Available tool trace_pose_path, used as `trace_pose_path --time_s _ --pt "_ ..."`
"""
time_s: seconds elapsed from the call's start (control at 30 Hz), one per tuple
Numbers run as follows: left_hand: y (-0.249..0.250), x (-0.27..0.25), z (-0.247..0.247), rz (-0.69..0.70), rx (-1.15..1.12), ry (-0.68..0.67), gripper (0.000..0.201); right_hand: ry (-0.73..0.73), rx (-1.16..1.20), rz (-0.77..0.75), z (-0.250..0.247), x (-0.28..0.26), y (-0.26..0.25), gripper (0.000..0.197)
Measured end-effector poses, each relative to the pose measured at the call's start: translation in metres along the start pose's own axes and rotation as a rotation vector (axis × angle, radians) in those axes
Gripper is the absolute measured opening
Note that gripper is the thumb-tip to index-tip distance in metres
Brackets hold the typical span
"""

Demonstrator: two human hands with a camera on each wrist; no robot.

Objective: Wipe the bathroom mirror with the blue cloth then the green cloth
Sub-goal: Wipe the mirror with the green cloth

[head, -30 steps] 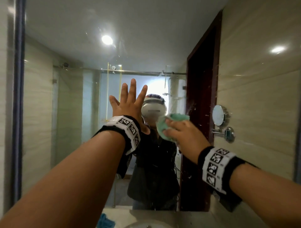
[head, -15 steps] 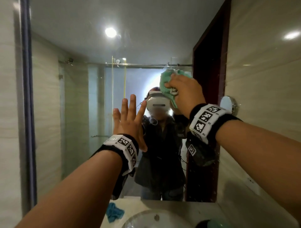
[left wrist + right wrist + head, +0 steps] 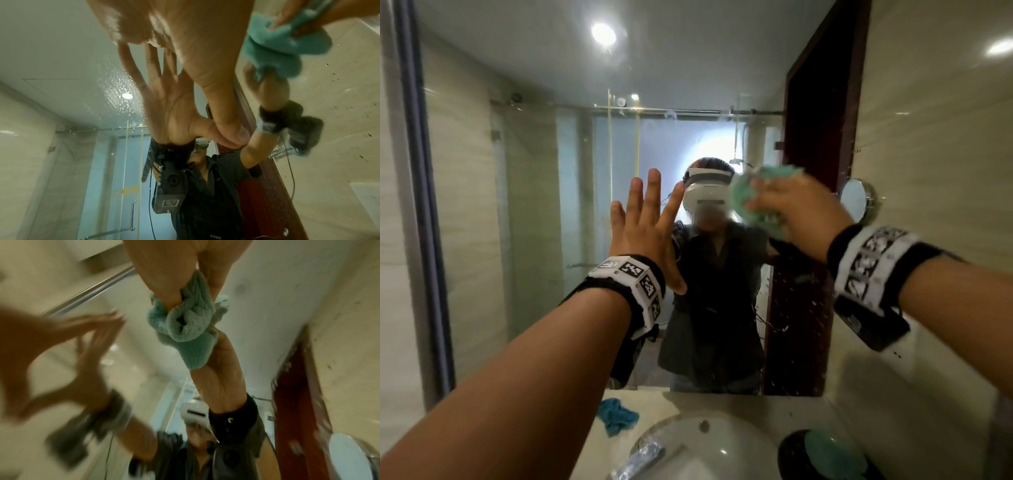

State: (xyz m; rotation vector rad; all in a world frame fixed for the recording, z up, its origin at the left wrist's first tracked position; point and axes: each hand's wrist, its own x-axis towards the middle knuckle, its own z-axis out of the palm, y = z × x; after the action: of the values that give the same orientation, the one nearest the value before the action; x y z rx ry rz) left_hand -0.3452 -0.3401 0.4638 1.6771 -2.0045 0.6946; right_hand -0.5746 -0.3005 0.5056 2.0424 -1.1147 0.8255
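Observation:
The bathroom mirror (image 3: 534, 171) fills the wall ahead. My right hand (image 3: 796, 214) grips the bunched green cloth (image 3: 748, 202) and presses it against the glass, right of centre at head height. In the right wrist view the green cloth (image 3: 189, 327) is wadded between my fingers and its reflection. My left hand (image 3: 645, 229) lies flat on the mirror with straight, spread fingers, left of the cloth; in the left wrist view the left hand (image 3: 185, 40) meets its reflection. The blue cloth (image 3: 616, 414) lies crumpled on the counter left of the sink.
A white sink (image 3: 709, 445) sits below the mirror with a chrome tap (image 3: 640, 459) at its near edge. A dark dish holding something green (image 3: 825, 455) stands at the counter's right. A round magnifying mirror (image 3: 858, 202) is mounted on the right wall. Specks dot the glass (image 3: 801, 308) at lower right.
My right hand swept the green cloth up the glass, then back down and right to head height. My left hand stayed flat on the mirror.

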Motion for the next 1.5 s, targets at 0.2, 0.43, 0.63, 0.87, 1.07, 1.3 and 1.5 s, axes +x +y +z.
trace_pose_path --time_s 0.2,0.43,0.63,0.87,1.07,1.3,1.5 --pt "0.000 0.001 0.000 0.000 0.011 -0.002 0.155 0.247 0.057 0.137 0.016 0.020 0.000 0.035" --pt "0.001 0.000 0.001 0.001 0.014 0.020 0.156 -0.406 -0.113 -0.241 0.062 -0.058 -0.048 0.041" --pt "0.000 0.002 0.003 0.000 -0.001 0.024 0.157 -0.045 -0.054 -0.001 0.010 -0.007 -0.012 0.039" --pt "0.001 0.001 0.005 -0.006 0.015 0.050 0.158 0.287 0.096 0.175 0.019 0.015 -0.001 0.041" --pt "0.008 -0.006 0.001 -0.019 0.051 0.045 0.153 -0.147 -0.050 -0.176 0.076 -0.085 -0.029 0.040" --pt "0.028 -0.053 0.032 0.095 0.082 0.007 0.148 -0.152 -0.152 -0.152 0.051 -0.071 -0.013 0.044" --pt "0.038 -0.067 0.057 0.081 -0.003 -0.109 0.149 0.266 0.011 0.284 0.003 -0.014 0.024 0.033"
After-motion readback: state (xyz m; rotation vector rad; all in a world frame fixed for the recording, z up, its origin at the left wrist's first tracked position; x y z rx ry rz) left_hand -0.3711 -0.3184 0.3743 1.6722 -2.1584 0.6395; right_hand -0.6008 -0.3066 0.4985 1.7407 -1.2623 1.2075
